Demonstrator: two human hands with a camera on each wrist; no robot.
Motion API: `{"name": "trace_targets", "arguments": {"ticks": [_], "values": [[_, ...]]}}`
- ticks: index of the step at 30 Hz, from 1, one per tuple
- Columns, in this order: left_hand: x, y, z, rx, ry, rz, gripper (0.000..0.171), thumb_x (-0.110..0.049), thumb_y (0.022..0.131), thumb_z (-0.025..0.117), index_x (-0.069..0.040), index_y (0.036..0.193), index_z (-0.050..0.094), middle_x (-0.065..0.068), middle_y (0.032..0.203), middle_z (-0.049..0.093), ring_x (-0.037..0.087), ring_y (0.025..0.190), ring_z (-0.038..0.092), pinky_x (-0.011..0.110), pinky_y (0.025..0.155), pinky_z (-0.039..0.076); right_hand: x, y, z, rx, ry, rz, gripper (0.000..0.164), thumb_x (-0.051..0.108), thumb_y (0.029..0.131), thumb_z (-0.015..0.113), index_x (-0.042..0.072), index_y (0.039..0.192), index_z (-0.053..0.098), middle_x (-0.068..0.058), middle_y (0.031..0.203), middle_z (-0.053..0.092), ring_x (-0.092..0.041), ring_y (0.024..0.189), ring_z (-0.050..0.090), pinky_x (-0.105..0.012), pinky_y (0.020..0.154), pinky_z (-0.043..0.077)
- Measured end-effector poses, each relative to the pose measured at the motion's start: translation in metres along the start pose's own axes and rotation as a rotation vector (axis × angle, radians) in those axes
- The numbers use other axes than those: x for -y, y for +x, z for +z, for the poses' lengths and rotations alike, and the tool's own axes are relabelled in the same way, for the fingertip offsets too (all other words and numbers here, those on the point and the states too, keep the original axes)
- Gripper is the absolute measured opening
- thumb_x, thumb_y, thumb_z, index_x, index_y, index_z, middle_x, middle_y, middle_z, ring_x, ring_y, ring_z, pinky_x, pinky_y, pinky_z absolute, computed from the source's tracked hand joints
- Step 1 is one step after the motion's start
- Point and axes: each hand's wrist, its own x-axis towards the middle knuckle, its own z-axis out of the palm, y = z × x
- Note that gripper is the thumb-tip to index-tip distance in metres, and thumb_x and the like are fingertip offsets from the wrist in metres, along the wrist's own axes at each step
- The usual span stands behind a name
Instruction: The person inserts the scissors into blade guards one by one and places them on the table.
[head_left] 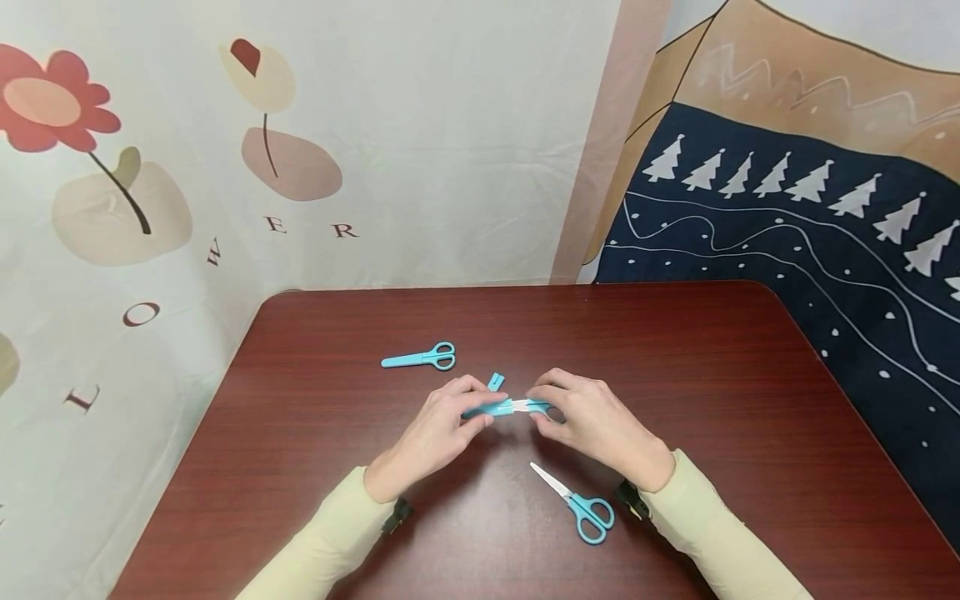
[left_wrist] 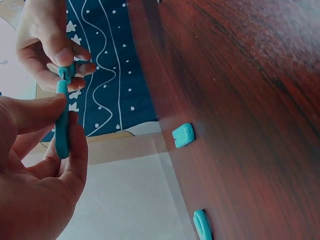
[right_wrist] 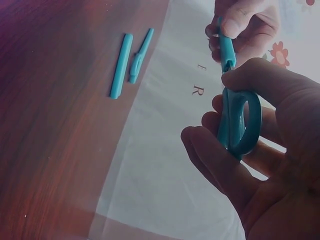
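Observation:
My left hand (head_left: 431, 429) pinches a light-blue scissor cover (head_left: 498, 408) between thumb and fingers above the table's middle. Facing it, my right hand (head_left: 592, 417) holds a pair of blue-handled scissors (right_wrist: 254, 122) by the handles. The blades point left into the cover's mouth, and a short bright stretch of blade shows between cover and handles. In the left wrist view, cover (left_wrist: 61, 125) and handles (left_wrist: 68, 72) lie in one line. A second, loose cover (head_left: 496, 382) lies on the table just beyond my left fingertips.
Another pair of scissors (head_left: 440, 357), its blades inside a cover, lies farther back on the left. Nearer me, uncovered scissors (head_left: 590, 510) lie with blades pointing away to the left. The dark red-brown table (head_left: 300, 483) ends at a printed cloth (head_left: 450, 167) behind.

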Motion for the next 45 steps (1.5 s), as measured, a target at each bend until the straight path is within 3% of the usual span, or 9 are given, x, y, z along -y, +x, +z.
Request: {"name": "trace_targets", "arguments": {"ticks": [17, 45], "values": [[0.0028, -0.0015, 0.0021, -0.083, -0.002, 0.111, 0.031, -0.001, 0.086, 0.082, -0.01, 0.115, 0.08, -0.002, 0.101, 0.069, 0.013, 0.081, 0.053, 0.024, 0.067, 0.046, 0.0016, -0.0018, 0.0, -0.039, 0.018, -0.056, 0.023, 0.012, 0.083, 0.087, 0.006, 0.103, 0.076, -0.002, 0.105, 0.067, -0.012, 0.07, 0.066, -0.015, 0.062, 0.053], [-0.001, 0.0016, 0.0059, -0.111, -0.006, 0.138, 0.029, 0.001, 0.084, 0.083, -0.009, 0.111, 0.081, -0.001, 0.098, 0.069, 0.014, 0.084, 0.057, 0.023, 0.068, 0.048, 0.0014, -0.0023, 0.0018, -0.064, 0.0, -0.086, 0.024, 0.01, 0.081, 0.089, 0.005, 0.1, 0.076, -0.003, 0.102, 0.067, -0.01, 0.069, 0.065, -0.015, 0.062, 0.053]]}}
